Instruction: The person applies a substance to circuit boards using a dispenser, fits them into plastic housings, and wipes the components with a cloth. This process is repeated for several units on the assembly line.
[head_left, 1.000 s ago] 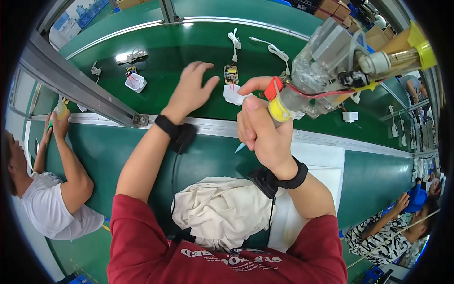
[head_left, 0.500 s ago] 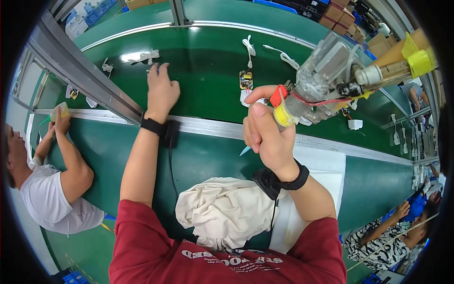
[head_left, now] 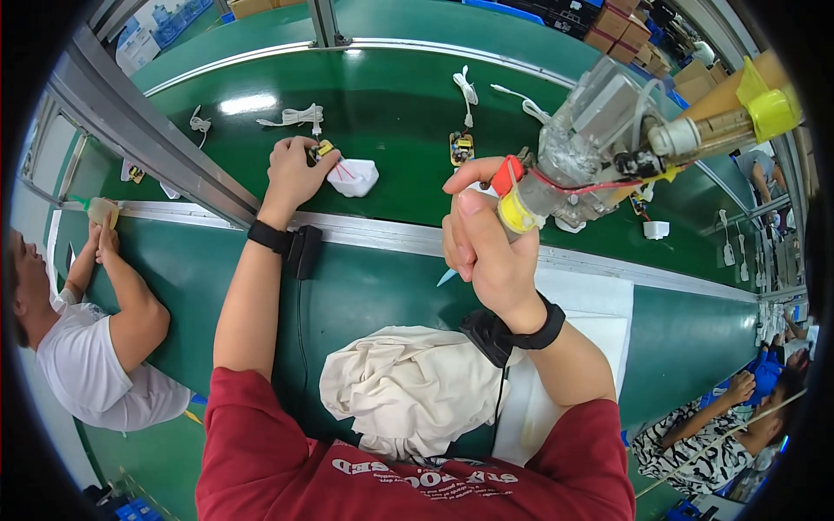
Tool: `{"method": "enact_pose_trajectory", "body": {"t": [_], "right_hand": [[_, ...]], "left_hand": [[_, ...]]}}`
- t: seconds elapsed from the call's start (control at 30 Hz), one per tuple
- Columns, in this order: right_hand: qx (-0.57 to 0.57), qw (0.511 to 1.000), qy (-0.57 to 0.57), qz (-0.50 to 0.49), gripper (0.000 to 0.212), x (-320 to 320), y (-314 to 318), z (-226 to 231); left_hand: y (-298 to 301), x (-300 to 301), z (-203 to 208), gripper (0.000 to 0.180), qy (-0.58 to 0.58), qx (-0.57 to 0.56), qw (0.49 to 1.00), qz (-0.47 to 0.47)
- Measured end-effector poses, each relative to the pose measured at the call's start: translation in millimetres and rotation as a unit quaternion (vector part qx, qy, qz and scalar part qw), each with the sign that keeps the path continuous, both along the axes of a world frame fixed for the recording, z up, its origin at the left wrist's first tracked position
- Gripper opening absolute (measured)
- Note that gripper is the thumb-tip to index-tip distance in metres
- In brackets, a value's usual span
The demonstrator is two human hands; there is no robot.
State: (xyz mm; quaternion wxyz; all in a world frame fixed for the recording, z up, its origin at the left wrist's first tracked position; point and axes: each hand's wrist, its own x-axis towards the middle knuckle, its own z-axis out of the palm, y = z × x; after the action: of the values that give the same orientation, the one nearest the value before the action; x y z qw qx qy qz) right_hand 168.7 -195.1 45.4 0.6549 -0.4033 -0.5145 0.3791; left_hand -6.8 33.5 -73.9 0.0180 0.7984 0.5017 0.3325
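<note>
The person's left hand point(head_left: 291, 174) reaches out over the green conveyor belt point(head_left: 391, 104), its grip clamped on a small yellow-and-black circuit part point(head_left: 320, 151). That part sits at the hand's 2 o'clock, touching a white plastic shell point(head_left: 354, 178) that lies on the belt at the hand's 3 o'clock. The right hand point(head_left: 479, 247) is raised nearer the body, fingers wrapped tight around the handle of a taped-up power tool point(head_left: 599, 143) with a yellow collar and red wires, which juts toward 2 o'clock from the fist. Both wrists carry black bands.

Further out on the belt, at 12 o'clock from the right hand, lies a second small circuit board point(head_left: 461, 148) with a white cable point(head_left: 466, 89) just beyond it. A coiled white cord point(head_left: 294, 115) lies at 12 o'clock from the left hand. A crumpled cream cloth point(head_left: 408, 391) rests on the worktop point(head_left: 365, 286) close to the person's red shirt, beside a white mat point(head_left: 582, 304) at its 2 o'clock. Another person in a white shirt point(head_left: 87, 365) sits far off at 9 o'clock.
</note>
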Motion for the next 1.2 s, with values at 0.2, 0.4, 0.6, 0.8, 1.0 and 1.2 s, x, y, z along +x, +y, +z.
{"method": "enact_pose_trajectory", "body": {"t": [0.2, 0.4, 0.6, 0.8, 1.0, 1.2], "right_hand": [[0.003, 1.000, 0.000, -0.006, 0.017, 2.5, 3.1, 1.3], [-0.004, 1.000, 0.012, 0.000, 0.016, 3.6, 2.8, 5.0], [-0.016, 1.000, 0.014, -0.009, 0.017, 5.3, -2.6, 14.8], [0.005, 0.999, 0.024, -0.033, 0.019, 16.5, -1.1, 17.8], [0.010, 0.997, 0.040, -0.070, 0.017, 25.3, 12.0, 4.7], [0.007, 0.997, 0.032, -0.066, 0.014, 24.9, 11.7, -1.4]], "left_hand": [[-10.6, 14.9, 15.3, 0.039, -0.235, -0.213, 0.930, -0.184], [-37.4, 10.1, 44.3, 0.037, -0.445, -0.544, 0.650, -0.289], [-79.8, 11.7, 57.5, 0.034, -0.378, -0.693, 0.511, -0.341], [-131.8, 51.8, 22.0, 0.037, -0.270, -0.632, 0.557, -0.466], [-152.7, 64.0, 1.9, 0.039, -0.275, -0.603, 0.541, -0.518], [-147.8, 61.9, -4.2, 0.038, -0.301, -0.602, 0.521, -0.526]]}}
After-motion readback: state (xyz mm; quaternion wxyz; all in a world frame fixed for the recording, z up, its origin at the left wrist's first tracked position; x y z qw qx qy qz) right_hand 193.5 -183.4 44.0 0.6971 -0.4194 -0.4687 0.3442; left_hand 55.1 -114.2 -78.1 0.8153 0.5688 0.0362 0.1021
